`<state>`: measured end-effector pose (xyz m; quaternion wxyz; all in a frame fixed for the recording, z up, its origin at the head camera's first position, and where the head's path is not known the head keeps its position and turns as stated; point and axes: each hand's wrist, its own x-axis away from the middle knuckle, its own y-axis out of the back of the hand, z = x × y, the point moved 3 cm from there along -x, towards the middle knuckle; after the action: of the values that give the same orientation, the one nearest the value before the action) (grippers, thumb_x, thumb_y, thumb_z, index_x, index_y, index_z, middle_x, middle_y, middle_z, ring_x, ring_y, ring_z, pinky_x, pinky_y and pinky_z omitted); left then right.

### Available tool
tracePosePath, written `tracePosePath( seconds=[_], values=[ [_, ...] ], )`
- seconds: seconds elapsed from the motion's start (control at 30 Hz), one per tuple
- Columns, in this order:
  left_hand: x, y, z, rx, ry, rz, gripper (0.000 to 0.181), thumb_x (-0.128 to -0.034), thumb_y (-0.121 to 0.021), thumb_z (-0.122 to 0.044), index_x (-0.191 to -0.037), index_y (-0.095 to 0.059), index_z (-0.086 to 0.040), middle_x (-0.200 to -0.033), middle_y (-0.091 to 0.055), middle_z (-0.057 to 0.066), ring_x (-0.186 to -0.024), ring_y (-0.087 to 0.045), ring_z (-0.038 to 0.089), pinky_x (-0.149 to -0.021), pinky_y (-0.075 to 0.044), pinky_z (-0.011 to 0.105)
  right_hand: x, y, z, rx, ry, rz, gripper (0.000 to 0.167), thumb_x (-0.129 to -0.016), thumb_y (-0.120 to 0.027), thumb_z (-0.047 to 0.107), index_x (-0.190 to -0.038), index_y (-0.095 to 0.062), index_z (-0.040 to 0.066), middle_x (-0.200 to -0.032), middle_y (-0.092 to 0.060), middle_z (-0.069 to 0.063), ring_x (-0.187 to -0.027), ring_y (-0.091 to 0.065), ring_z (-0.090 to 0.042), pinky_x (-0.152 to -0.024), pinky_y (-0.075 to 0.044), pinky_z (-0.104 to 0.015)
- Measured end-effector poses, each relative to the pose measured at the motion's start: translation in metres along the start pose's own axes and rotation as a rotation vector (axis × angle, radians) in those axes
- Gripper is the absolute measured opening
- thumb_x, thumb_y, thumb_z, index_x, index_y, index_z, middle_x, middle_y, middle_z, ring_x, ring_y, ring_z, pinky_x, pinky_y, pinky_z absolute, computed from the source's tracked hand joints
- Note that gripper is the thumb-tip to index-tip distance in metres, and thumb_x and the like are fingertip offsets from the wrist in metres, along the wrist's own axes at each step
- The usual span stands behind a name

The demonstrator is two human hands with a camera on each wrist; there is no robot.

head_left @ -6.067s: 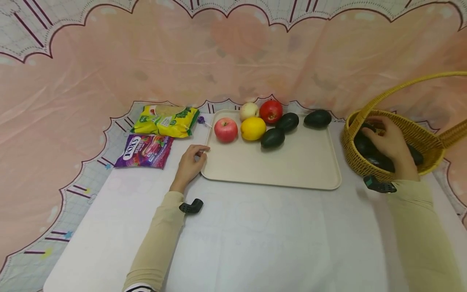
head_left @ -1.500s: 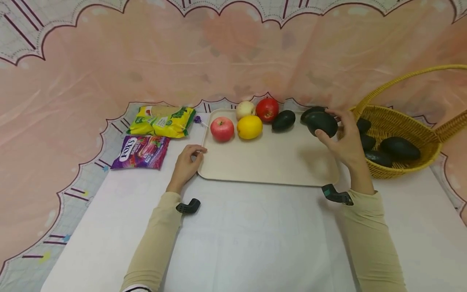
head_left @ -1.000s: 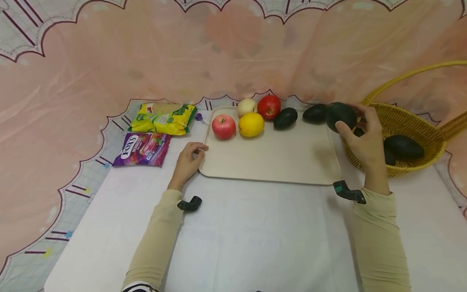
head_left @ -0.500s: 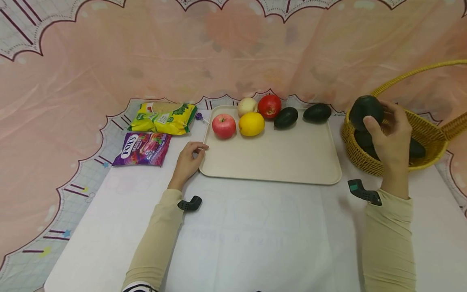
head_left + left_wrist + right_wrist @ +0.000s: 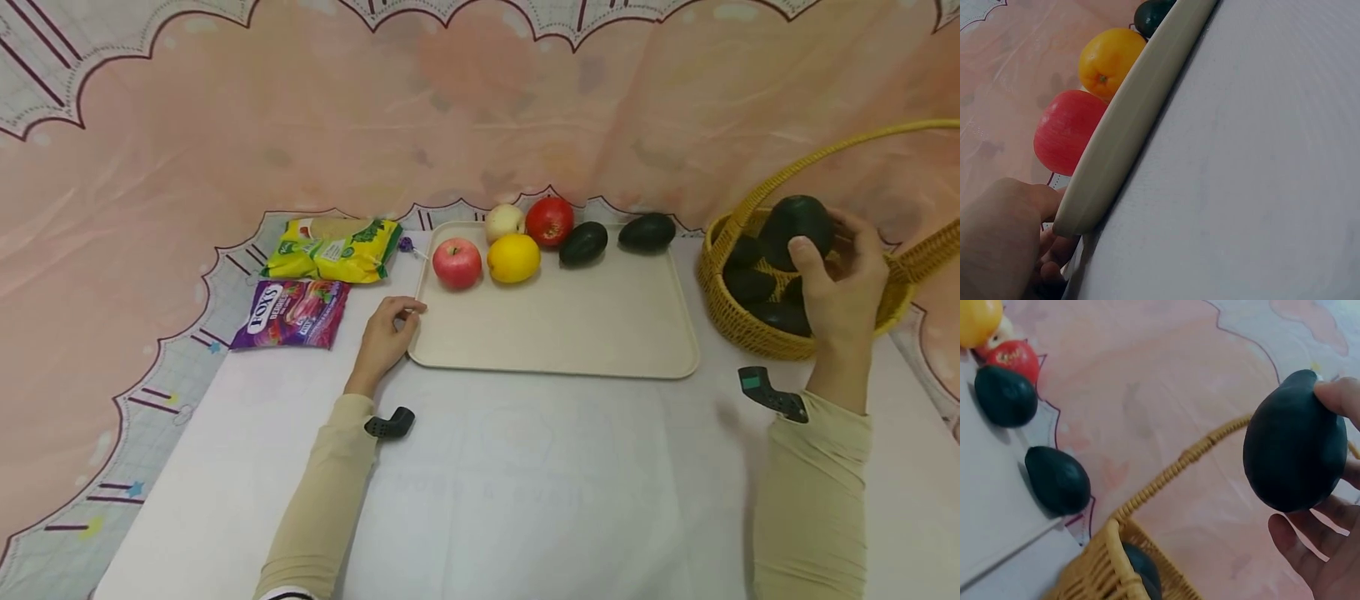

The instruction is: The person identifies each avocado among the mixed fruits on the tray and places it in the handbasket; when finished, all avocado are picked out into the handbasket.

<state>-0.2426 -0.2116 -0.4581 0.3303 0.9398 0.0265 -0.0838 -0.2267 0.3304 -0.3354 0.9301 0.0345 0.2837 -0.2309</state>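
In the head view my right hand [image 5: 843,275] grips a dark green avocado [image 5: 797,232] above the yellow wicker basket [image 5: 731,321]. The right wrist view shows the thumb on one side of this avocado [image 5: 1294,447] and fingers beneath. Several more avocados [image 5: 750,285] lie in the basket, partly hidden by the hand and the held avocado. My left hand [image 5: 384,342] holds the left rim of the beige tray [image 5: 555,333], its fingers partly hidden in the left wrist view. Two avocados [image 5: 583,244] lie along the tray's back edge.
On the tray stand a pink apple [image 5: 457,264], a yellow lemon-like fruit [image 5: 513,257], a pale round fruit [image 5: 503,223] and a red pomegranate [image 5: 550,222]. A yellow packet [image 5: 333,250], a purple FOX'S packet [image 5: 291,313] and a purple lollipop [image 5: 406,244] lie left. The basket handle [image 5: 817,162] arches high.
An avocado has left the tray's middle; my right hand has carried it rightward from over the tray to over the basket. The left hand stays at the tray rim.
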Motion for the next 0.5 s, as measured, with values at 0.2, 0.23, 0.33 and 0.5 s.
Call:
tracePosePath(
  seconds=[0.2,0.23,0.33,0.5],
  values=[
    [0.001,0.001,0.000,-0.001,0.007,-0.003,0.018,-0.0934,-0.054,-0.014,-0.107,-0.066,-0.012,-0.116,-0.057,0.009,-0.096,-0.053,0.022,-0.078,-0.037,0.031,0.000,0.014,-0.006,0.089,-0.102,-0.062,0.044,-0.076,-0.072,0.012,-0.119,-0.063,0.011,-0.107,-0.061,0.005,-0.094,-0.055,-0.007,-0.080,-0.042,-0.017],
    [0.002,0.000,0.000,-0.003,0.009,0.000,0.019,-0.0934,-0.054,-0.014,-0.107,-0.066,-0.012,-0.116,-0.057,0.009,-0.096,-0.053,0.022,-0.077,-0.037,0.031,0.001,0.017,-0.007,0.140,-0.126,-0.065,0.043,-0.077,-0.072,0.014,-0.120,-0.063,0.013,-0.107,-0.060,0.008,-0.094,-0.054,-0.006,-0.080,-0.042,-0.016],
    [0.003,0.000,0.000,-0.003,0.013,0.004,0.019,-0.0935,-0.054,-0.014,-0.107,-0.066,-0.011,-0.116,-0.057,0.010,-0.096,-0.053,0.022,-0.077,-0.037,0.031,0.003,0.023,-0.013,0.287,-0.213,-0.058,0.043,-0.081,-0.069,0.017,-0.123,-0.061,0.020,-0.107,-0.057,0.015,-0.097,-0.051,-0.003,-0.082,-0.039,-0.016],
    [0.002,0.001,0.000,-0.002,0.006,-0.002,0.019,-0.0932,-0.054,-0.013,-0.108,-0.066,-0.011,-0.117,-0.057,0.010,-0.097,-0.054,0.022,-0.078,-0.037,0.031,0.004,0.031,-0.024,0.428,-0.376,-0.030,0.046,-0.085,-0.067,0.025,-0.129,-0.055,0.027,-0.112,-0.052,0.020,-0.102,-0.045,0.002,-0.097,-0.035,-0.020]
  ],
)
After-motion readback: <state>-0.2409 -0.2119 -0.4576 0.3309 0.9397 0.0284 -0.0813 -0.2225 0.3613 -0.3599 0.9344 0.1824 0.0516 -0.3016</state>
